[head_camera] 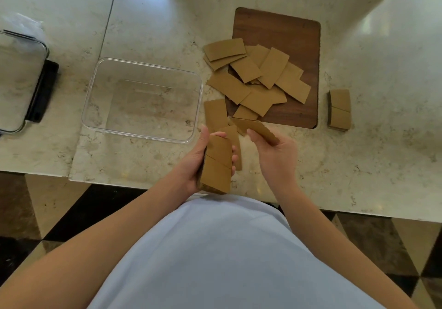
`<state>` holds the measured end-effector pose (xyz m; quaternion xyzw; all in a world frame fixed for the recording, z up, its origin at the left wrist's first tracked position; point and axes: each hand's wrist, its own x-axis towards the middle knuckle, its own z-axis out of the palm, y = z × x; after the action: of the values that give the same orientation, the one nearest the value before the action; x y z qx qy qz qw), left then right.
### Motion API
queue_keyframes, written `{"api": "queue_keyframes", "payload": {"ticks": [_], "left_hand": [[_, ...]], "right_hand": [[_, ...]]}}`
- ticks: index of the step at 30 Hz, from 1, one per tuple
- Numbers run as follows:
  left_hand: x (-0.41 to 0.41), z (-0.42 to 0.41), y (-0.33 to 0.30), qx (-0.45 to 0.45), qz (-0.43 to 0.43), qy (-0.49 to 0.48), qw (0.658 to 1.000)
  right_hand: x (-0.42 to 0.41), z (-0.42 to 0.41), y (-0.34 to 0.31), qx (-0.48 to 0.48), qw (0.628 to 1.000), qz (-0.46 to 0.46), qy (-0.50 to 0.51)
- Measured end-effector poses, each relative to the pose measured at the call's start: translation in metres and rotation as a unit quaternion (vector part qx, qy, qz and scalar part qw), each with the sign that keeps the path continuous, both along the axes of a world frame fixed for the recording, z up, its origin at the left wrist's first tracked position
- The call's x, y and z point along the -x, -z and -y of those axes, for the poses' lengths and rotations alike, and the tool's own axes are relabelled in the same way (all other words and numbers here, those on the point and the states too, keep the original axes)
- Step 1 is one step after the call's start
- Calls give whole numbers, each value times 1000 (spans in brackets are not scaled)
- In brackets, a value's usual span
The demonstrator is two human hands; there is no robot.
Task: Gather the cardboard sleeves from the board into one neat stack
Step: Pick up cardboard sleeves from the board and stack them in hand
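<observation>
Several flat brown cardboard sleeves [260, 79] lie scattered across the dark wooden board [294, 38] and spill onto the counter at its left edge. My left hand [198, 162] grips a thick stack of sleeves [216, 165] near the counter's front edge, thumb on its far end. My right hand [275, 155] pinches a single sleeve [257, 128] just in front of the board, lifted and tilted. Two more sleeves [215, 115] lie on the counter between the hands and the board. A small separate stack of sleeves [339, 110] sits right of the board.
An empty clear plastic container [143, 100] stands left of the board. At the far left is its lid with a black clasp [21, 81]. The marble counter's front edge [148, 186] runs just below my hands, with tiled floor beneath.
</observation>
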<state>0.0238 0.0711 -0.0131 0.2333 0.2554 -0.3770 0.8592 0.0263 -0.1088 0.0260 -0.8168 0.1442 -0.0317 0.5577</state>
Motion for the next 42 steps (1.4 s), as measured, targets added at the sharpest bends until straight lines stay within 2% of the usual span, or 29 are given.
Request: {"api": "queue_keyframes", "payload": {"ticks": [4, 7, 9, 11, 14, 16, 17, 19, 20, 21, 23, 25, 28, 31, 35, 38, 42], "left_hand": [[-2, -1, -1, -12, 8, -13, 1000], [-1, 0, -2, -35, 0, 11, 999], [-2, 2, -3, -40, 1, 3, 999], [-4, 4, -5, -32, -1, -36, 999], [-2, 4, -4, -26, 1, -72, 997], [0, 4, -5, -31, 9, -65, 997], [0, 3, -6, -38, 10, -64, 997], [-1, 4, -8, -39, 11, -66, 997], [-2, 5, -9, -31, 14, -68, 997], [-2, 4, -9, -26, 17, -70, 997], [-1, 4, -7, -25, 21, -68, 997], [1, 2, -6, -32, 19, -70, 997], [5, -2, -8, -61, 18, -64, 996], [15, -6, -11, -72, 40, -3, 997], [26, -16, -13, -10, 62, 69, 996], [28, -21, -9, 25, 45, 118, 992], [28, -17, -3, 22, 44, 145, 988]], "right_hand": [[7, -10, -5, 149, 973, 127, -124], [10, -16, -5, 232, 938, 172, -195], [14, -18, -6, 305, 904, 167, -248], [16, -21, -8, 361, 874, 121, -301], [13, -19, -11, 381, 846, 83, -364], [9, -16, -12, 362, 846, 79, -382], [7, -14, -11, 319, 871, 64, -368], [2, -11, -6, 184, 945, 0, -269], [-2, -7, 1, 138, 970, -37, -197], [-8, -5, 11, 126, 980, -78, -135], [-17, 1, 31, 174, 962, -186, -101], [-20, -1, 48, 236, 927, -262, -131], [-22, -16, 58, 270, 915, -267, -137], [-23, -28, 61, 287, 910, -257, -153], [-26, -26, 56, 216, 920, -282, -167], [-27, -18, 49, 114, 927, -293, -203], [-18, 2, 35, 29, 953, -272, -131]]}}
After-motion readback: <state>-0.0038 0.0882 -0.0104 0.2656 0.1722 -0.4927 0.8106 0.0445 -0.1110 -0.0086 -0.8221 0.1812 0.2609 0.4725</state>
